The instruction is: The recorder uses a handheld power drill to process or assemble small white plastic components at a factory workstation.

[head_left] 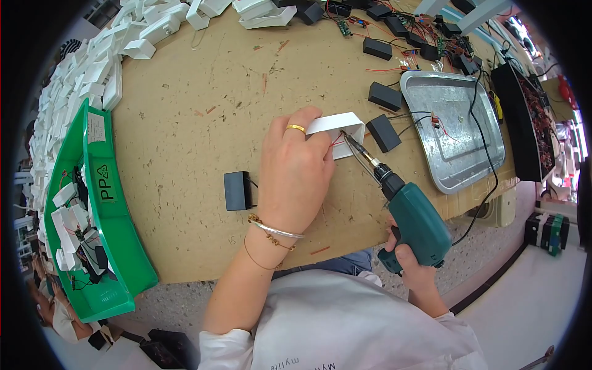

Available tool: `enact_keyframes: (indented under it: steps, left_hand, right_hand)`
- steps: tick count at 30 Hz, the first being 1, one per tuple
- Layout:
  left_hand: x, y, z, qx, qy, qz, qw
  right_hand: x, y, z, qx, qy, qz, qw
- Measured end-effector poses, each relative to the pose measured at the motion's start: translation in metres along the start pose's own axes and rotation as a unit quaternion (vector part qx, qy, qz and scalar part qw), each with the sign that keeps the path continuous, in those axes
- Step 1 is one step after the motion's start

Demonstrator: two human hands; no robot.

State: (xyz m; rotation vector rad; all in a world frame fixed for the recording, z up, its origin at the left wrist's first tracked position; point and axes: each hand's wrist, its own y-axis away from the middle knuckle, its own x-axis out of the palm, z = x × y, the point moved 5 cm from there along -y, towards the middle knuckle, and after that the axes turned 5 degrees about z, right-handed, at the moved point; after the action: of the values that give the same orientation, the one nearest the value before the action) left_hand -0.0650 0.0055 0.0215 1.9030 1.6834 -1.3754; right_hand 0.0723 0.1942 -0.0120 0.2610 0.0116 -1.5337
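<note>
My left hand (295, 169) is closed on a white plastic housing (336, 123) over the middle of the table, its fingers along the near-left side. Thin red wires (337, 142) show inside the housing. In my right hand (412, 266) is a green soldering gun (418, 216), gripped by its handle. Its metal tip reaches into the housing's open side, close to the wires; whether it touches them I cannot tell. A black rectangular box (237, 191) with short leads lies left of my left wrist. Another black box (383, 133) sits just right of the housing.
A metal tray (441, 179) at the right holds a small wired part; the gun's black cord (491, 161) runs across it. At the left stands a green bin (123, 246) of wired housings. White housings (98, 68) pile up at far left, black boxes and wires (425, 37) at far right.
</note>
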Motion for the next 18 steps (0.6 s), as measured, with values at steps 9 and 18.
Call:
enact_keyframes:
  steps: [9,18]
  left_hand:
    - [0.0002,-0.0006,0.0014,-0.002,0.002,0.0,1.0]
    - [-0.0002,-0.0022,0.0094,-0.015,0.049,0.013,0.999]
  right_hand:
    - [0.0001,0.0023,-0.0023,0.016,-0.017,-0.018,1.0]
    - [0.0008,0.0009,-0.0017,0.004,-0.028,-0.029,0.999]
